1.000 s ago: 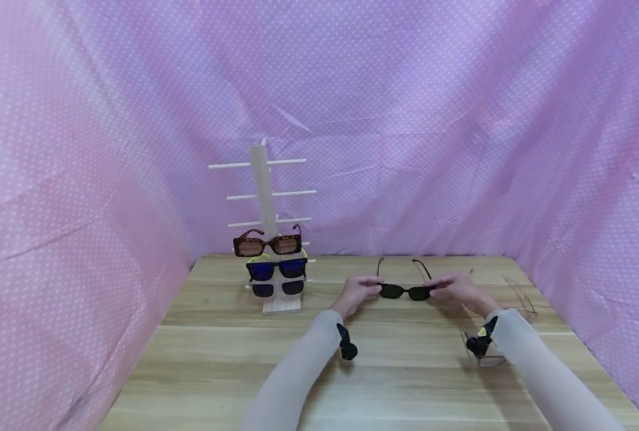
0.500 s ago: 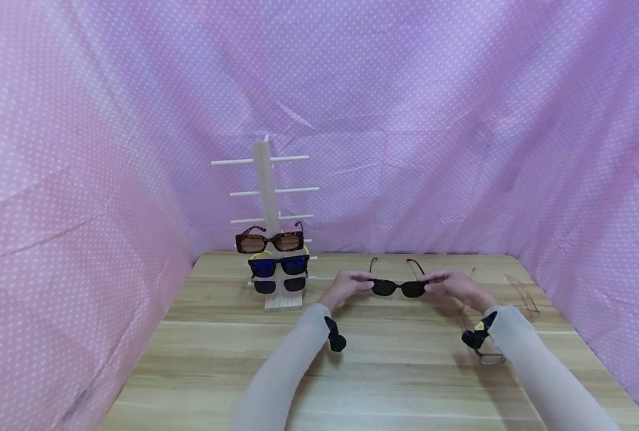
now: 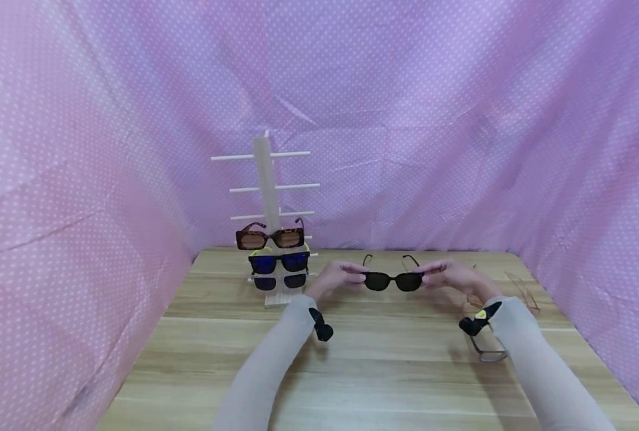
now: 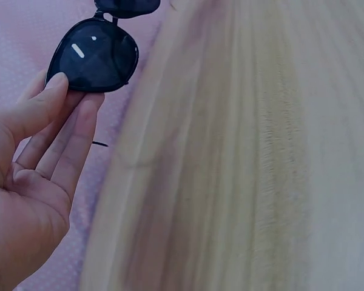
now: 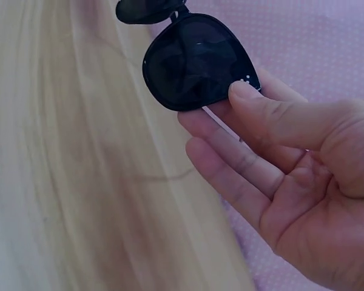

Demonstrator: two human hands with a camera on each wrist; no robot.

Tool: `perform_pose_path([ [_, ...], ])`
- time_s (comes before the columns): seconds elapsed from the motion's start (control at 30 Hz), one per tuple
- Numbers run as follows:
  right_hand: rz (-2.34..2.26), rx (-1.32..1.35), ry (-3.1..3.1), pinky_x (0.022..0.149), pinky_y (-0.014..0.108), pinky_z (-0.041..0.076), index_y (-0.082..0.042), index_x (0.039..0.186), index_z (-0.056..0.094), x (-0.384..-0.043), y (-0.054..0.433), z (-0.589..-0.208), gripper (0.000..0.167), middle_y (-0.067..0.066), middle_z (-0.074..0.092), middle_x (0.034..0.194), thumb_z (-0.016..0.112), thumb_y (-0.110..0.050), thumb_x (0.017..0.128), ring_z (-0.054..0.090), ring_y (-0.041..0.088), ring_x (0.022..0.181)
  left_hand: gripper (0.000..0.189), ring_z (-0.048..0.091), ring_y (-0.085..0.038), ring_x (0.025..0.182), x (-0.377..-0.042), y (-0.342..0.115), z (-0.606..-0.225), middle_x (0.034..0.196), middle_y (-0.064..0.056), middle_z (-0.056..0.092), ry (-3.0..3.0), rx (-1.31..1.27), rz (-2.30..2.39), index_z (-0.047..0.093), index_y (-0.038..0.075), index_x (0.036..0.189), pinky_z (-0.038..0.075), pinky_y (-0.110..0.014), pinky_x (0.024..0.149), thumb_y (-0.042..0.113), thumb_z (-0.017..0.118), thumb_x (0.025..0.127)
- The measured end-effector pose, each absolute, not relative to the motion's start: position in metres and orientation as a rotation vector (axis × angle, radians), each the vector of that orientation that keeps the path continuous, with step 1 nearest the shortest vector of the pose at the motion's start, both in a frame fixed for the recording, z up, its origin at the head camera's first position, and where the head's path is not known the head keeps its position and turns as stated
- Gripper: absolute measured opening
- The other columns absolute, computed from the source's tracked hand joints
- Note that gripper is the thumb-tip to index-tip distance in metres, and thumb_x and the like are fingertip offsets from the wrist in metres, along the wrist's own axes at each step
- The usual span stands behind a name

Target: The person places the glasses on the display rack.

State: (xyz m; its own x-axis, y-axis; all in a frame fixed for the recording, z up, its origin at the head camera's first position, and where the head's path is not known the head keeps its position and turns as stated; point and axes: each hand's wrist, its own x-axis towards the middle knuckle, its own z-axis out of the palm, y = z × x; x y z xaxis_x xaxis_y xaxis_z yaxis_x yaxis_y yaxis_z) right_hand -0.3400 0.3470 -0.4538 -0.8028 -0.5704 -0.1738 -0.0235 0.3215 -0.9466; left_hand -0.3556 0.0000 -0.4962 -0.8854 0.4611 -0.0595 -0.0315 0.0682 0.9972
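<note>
Black sunglasses (image 3: pixel 377 281) with dark lenses are held between my two hands, temples unfolded and pointing away from me. My left hand (image 3: pixel 337 279) pinches the left outer corner of the frame; in the left wrist view the thumb (image 4: pixel 56 85) lies on the front by the lens, fingers behind. At the opposite corner my right hand (image 3: pixel 449 276) pinches likewise, its thumb (image 5: pixel 249 94) beside small silver dots. To the left stands a wooden display rack (image 3: pixel 265 179) bearing tortoiseshell sunglasses (image 3: pixel 271 239), black sunglasses with blue lenses (image 3: pixel 279 262) and clear-framed sunglasses (image 3: pixel 280 282).
The rack's upper white rods (image 3: pixel 233 158) carry no glasses. On the right of the wooden table (image 3: pixel 384 371) lie thin-framed glasses (image 3: pixel 526 293) and grey-framed glasses (image 3: pixel 492 355), partly hidden by the right forearm. Pink dotted cloth (image 3: pixel 405 120) hangs behind and at both sides.
Both hands have carried the black sunglasses leftward, toward the rack, and the lenses now face me more squarely. The glasses on the rack keep their places.
</note>
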Motion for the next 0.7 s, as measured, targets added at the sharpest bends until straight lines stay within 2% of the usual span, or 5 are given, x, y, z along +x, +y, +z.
perform_pose_path([
  [0.2,-1.554,-0.552,2.102,0.098,0.043,0.06,0.014,0.134,0.056,-0.338,0.343,-0.439,0.039,-0.005,0.076,0.114,0.062,0.003,0.098,0.074,0.015,0.101,0.037,0.075,-0.013,0.089,-0.353,-0.009,-0.477,0.118,-0.016,0.075,1.99,0.494,1.865,0.067,-0.005,0.127,0.058,-0.051,0.099,0.002,0.074,0.091],
  [0.37,-1.594,-0.62,2.085,0.093,0.04,0.062,0.004,0.129,0.067,-0.331,0.341,-0.425,0.033,-0.003,0.077,0.112,0.061,0.007,0.096,0.075,0.019,0.1,0.034,0.076,-0.032,0.097,-0.347,-0.014,-0.454,0.115,-0.017,0.076,1.98,0.516,1.858,0.07,-0.005,0.123,0.055,-0.059,0.101,0.002,0.075,0.091],
  [0.47,-1.622,-0.653,2.078,0.091,0.038,0.063,-0.006,0.123,0.073,-0.328,0.34,-0.415,0.033,-0.005,0.078,0.11,0.061,0.009,0.096,0.076,0.018,0.098,0.032,0.074,-0.037,0.101,-0.342,-0.019,-0.44,0.116,-0.015,0.076,2.013,0.557,1.823,0.073,-0.001,0.121,0.06,-0.051,0.097,0.006,0.077,0.091],
  [0.6,-1.646,-0.687,2.105,0.088,0.035,0.064,-0.007,0.121,0.075,-0.325,0.336,-0.402,0.033,-0.004,0.079,0.106,0.062,0.009,0.095,0.076,0.015,0.094,0.032,0.076,-0.028,0.096,-0.338,-0.025,-0.424,0.117,-0.013,0.076,2.023,0.593,1.811,0.073,0.003,0.122,0.063,-0.042,0.092,0.009,0.077,0.091],
  [0.7,-1.656,-0.712,2.128,0.086,0.034,0.065,-0.004,0.121,0.074,-0.324,0.332,-0.392,0.031,-0.003,0.079,0.104,0.064,0.008,0.094,0.076,0.016,0.092,0.032,0.076,-0.027,0.096,-0.334,-0.03,-0.41,0.117,-0.012,0.076,2.031,0.606,1.811,0.073,0.004,0.122,0.062,-0.046,0.095,0.01,0.078,0.091],
])
